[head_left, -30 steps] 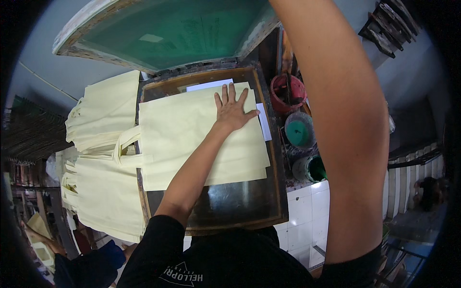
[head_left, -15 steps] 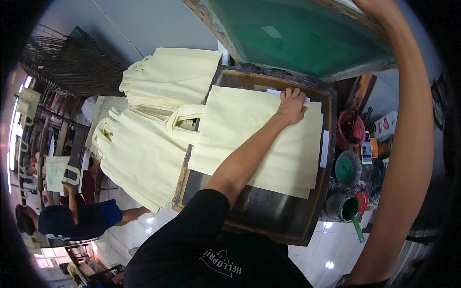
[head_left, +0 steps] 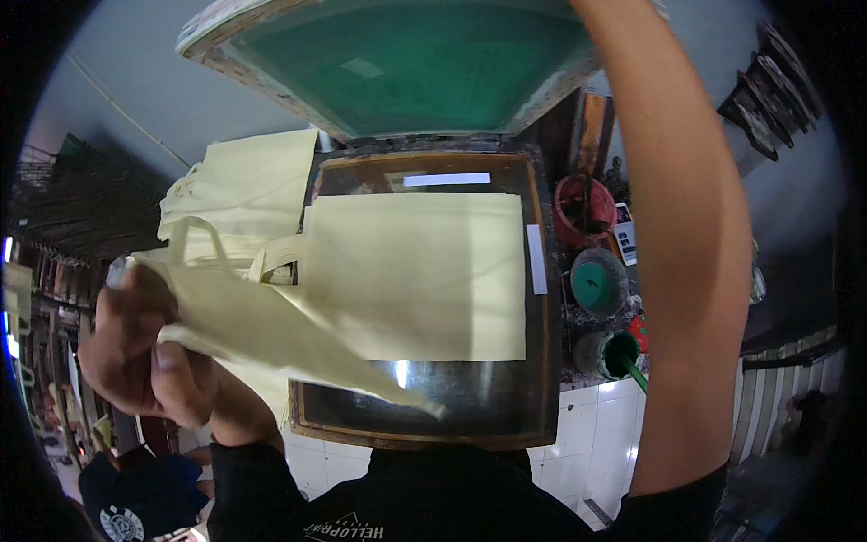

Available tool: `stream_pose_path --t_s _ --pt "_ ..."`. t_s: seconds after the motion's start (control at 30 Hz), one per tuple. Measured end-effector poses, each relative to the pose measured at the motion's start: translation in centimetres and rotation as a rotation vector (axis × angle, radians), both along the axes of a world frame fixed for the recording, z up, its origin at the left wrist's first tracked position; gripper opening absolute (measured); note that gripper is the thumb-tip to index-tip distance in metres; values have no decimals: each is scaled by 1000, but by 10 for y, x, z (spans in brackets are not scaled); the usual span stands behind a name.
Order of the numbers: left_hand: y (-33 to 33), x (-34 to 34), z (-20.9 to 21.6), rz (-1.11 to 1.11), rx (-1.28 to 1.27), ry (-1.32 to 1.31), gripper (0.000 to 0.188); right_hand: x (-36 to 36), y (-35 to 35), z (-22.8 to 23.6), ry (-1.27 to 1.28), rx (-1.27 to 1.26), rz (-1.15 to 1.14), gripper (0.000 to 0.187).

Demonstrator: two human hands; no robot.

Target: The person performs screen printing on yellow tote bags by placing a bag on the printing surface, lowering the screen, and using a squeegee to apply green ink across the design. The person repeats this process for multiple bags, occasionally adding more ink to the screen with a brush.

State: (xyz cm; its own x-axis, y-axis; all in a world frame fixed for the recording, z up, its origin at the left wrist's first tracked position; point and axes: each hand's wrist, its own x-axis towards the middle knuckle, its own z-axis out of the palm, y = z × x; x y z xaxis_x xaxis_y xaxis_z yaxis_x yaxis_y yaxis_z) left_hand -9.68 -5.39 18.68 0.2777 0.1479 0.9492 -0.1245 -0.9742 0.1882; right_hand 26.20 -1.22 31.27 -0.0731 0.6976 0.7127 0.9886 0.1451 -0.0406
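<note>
Left of the glass-topped table [head_left: 510,402], the left hand [head_left: 149,352] is clamped on a cream bag [head_left: 248,316] that trails partly over the table; a second bag [head_left: 424,271] lies flat on it, a green screen [head_left: 433,68] tilts beyond it, and right of it the right arm [head_left: 686,226] reaches upward, the right hand out of view, its grip untellable

The left of two head-worn fisheye cameras is looking down on the worktop [head_left: 510,406] from the person's own side, with the black shirt [head_left: 433,501] showing at the lower edge. It is facing forward to the tilted green screen [head_left: 415,77] beyond. The left hand [head_left: 149,348] and right arm [head_left: 686,262] are appearing nearer the lens than the worktop; the wide view is bending toward its dark rim.
</note>
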Motion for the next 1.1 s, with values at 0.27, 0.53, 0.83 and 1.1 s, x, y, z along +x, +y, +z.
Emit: stream_pose_path --t_s 0.27,0.53,0.83,1.1 --pt "53 211 -104 -144 -291 456 10 18 -7 -7 -15 -42 -74 41" --pt "102 327 -246 -17 -352 754 22 19 6 -9 4 8 -99 38" --pt "37 318 -264 216 -293 1143 85 24 14 -6 -41 37 -133 35" --pt "24 296 -263 305 -523 1349 107 18 -1 -7 24 19 -52 33"
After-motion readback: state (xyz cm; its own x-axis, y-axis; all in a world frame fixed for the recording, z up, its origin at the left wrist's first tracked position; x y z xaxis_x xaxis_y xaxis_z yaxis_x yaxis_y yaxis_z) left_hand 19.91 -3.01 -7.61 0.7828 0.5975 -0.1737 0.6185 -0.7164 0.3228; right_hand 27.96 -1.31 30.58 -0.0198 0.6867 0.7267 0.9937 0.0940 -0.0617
